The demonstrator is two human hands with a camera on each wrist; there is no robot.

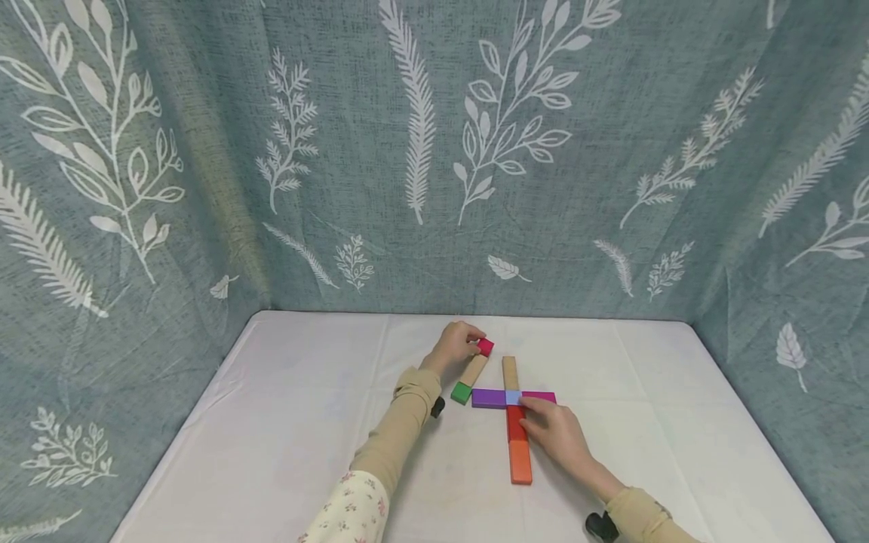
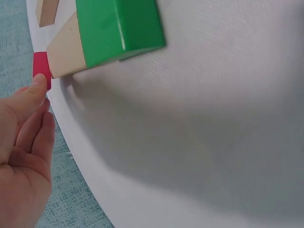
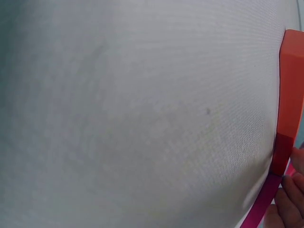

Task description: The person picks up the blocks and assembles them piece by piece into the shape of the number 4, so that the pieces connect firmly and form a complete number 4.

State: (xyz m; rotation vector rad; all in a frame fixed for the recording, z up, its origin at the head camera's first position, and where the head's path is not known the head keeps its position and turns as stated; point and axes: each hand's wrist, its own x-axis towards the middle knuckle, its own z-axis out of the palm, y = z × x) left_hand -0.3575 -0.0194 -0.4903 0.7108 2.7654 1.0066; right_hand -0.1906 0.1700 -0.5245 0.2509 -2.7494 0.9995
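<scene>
My left hand (image 1: 456, 345) pinches a small red block (image 1: 485, 347) at the far end of a natural wood block (image 1: 474, 371); in the left wrist view the thumb lies against the red block (image 2: 42, 66). A green block (image 1: 461, 393) adjoins the wood block's near end. My right hand (image 1: 558, 435) touches the right side of a cross of blocks, its fingertips by the light blue block (image 1: 513, 397) and the red block (image 1: 516, 424). In the right wrist view only some fingers (image 3: 287, 204) show, next to the magenta block (image 3: 260, 204).
Other pieces of the cross are a purple block (image 1: 489, 399) on the left, an upright-lying wood block (image 1: 510, 373) at the far end and an orange block (image 1: 520, 462) nearest. White cloth covers the table (image 1: 305, 422); a leaf-patterned teal curtain (image 1: 366, 151) hangs behind and at both sides.
</scene>
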